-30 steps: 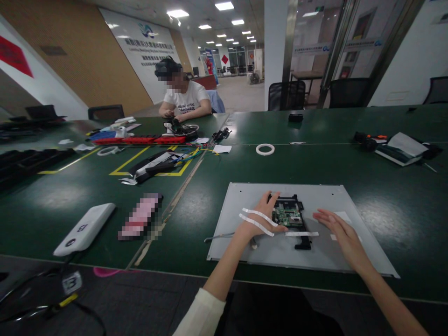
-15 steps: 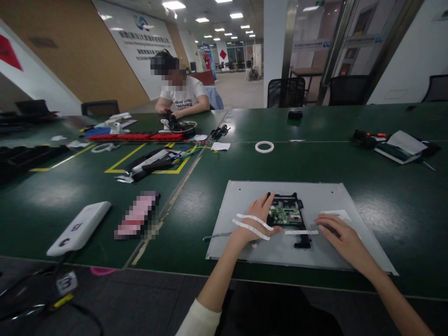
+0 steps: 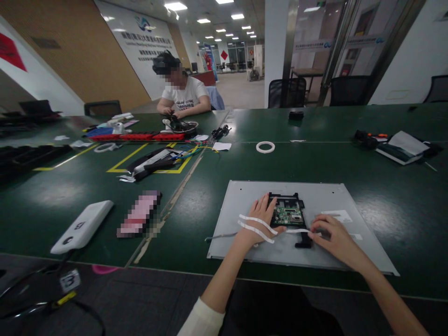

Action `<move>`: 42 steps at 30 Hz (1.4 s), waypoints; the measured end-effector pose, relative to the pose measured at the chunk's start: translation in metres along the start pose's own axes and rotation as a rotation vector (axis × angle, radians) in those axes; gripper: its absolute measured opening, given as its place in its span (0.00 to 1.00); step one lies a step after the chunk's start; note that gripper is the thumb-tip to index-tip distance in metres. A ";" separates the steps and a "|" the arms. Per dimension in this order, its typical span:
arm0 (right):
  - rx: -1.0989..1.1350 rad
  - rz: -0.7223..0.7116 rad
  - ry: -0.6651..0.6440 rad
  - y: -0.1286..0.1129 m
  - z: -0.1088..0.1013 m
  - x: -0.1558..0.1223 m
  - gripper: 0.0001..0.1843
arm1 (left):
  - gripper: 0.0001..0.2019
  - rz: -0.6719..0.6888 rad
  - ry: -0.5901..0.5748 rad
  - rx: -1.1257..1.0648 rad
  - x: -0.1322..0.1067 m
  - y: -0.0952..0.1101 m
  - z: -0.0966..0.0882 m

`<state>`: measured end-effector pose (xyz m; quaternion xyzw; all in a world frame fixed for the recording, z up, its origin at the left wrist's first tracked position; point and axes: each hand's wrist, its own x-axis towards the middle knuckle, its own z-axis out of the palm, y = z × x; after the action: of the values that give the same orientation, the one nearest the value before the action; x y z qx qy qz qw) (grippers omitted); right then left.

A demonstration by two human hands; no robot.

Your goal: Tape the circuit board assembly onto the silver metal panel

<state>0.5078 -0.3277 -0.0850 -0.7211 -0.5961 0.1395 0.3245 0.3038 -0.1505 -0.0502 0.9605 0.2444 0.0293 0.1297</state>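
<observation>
A flat grey panel (image 3: 224, 219) lies on the green table in front of me, bearing a black plastic frame (image 3: 304, 239) with a green circuit board (image 3: 289, 215) in it. My left hand (image 3: 258, 221) rests on the frame's left side, fingers stretched out. Two strips of white tape (image 3: 257, 232) cross the back of that hand. Another short tape strip (image 3: 296, 231) spans the frame's lower part; its right end is pinched between the thumb and fingers of my right hand (image 3: 329, 233). A grey cable (image 3: 220, 236) runs out from the panel's left side.
A white power bank (image 3: 82, 226) and a pink phone-like object (image 3: 140, 214) lie to the left. Beyond the panel is a white tape roll (image 3: 265, 147). A person (image 3: 185, 95) sits across the table near red strips (image 3: 140, 137) and cables. A notebook (image 3: 399, 153) lies far right.
My right hand has moved slightly left and closed on the tape strip's right end, which now looks bent. My left hand stays on the frame. The view has shifted slightly.
</observation>
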 end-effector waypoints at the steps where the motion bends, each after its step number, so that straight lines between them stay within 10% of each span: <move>1: 0.027 0.006 -0.004 0.002 0.000 0.000 0.15 | 0.47 0.004 0.007 -0.008 0.000 0.000 0.000; 30: 0.295 0.273 0.072 -0.022 -0.007 -0.002 0.18 | 0.40 0.018 0.049 -0.062 -0.002 0.003 -0.001; 42: 0.278 -0.155 0.114 -0.130 -0.009 -0.002 0.12 | 0.37 -0.019 0.020 -0.057 0.000 0.004 0.000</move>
<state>0.4129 -0.3222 0.0040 -0.6280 -0.6055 0.1542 0.4639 0.3058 -0.1540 -0.0490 0.9537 0.2537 0.0448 0.1549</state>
